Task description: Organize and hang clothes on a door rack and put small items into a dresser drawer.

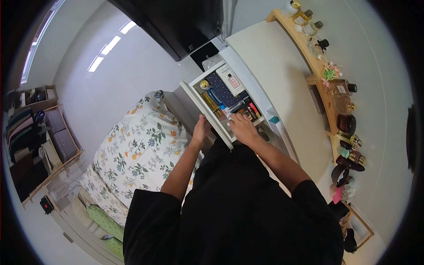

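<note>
A white drawer (217, 124) stands pulled out in front of me, packed with small goods. My right hand (244, 128) reaches in over its near end, fingers bent down among small packages; whether they grip anything is hidden. Beside those fingers lies a black box with pink and gold (252, 111). Farther in are a navy dotted case (225, 90), a white perfume box with a bottle picture (231, 79), a blue bottle (215, 96) and a gold-coloured bottle (209, 99). My left hand (199, 132) is at the outer face of the drawer front, its fingers partly hidden.
A white tabletop (275, 63) is right of the drawer, with a wooden riser (299, 41) bearing several perfume bottles. A bed with a floral cover (142, 142) lies to the left. A black cabinet-like object (175, 23) stands ahead, and a storage rack (53, 142) far left.
</note>
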A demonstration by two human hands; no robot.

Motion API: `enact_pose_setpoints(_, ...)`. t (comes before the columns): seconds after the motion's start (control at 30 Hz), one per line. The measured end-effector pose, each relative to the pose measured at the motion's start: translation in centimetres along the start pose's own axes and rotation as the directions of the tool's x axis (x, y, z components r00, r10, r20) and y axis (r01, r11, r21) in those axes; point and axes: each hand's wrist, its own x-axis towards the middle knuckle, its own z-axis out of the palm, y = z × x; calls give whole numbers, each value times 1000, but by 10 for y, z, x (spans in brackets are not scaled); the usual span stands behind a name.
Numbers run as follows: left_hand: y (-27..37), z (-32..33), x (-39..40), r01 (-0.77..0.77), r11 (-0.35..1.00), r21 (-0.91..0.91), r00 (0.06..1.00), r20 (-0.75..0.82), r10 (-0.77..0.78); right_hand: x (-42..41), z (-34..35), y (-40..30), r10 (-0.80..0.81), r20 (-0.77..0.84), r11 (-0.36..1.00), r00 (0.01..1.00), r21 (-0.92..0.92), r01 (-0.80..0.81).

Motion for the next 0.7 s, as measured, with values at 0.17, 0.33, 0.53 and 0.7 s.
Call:
enact_pose_setpoints(0.17, -12, -8, -32, -23, 994, 111, 995, -91, 34, 34, 39, -1, -187, -83, 965, 979, -204, 167)
enact_pose_setpoints(0.33, -24, -10, -45, 1, 980, 200, 999, -45, 8, 47, 60, -1, -302, 106, 915, 947, -246, 319)
enact_pose_setpoints(0.53, -39, -20, -58, 18, 987, 162, 999, -33, -12, 46, 73, 6, -333, 181, 850, 925, -366, 378)
enact_pose_setpoints(0.7, -45, -29, -61, 36, 991, 127, 999, -34, -32, 46, 73, 8, -357, 262, 828, 896, -356, 434)
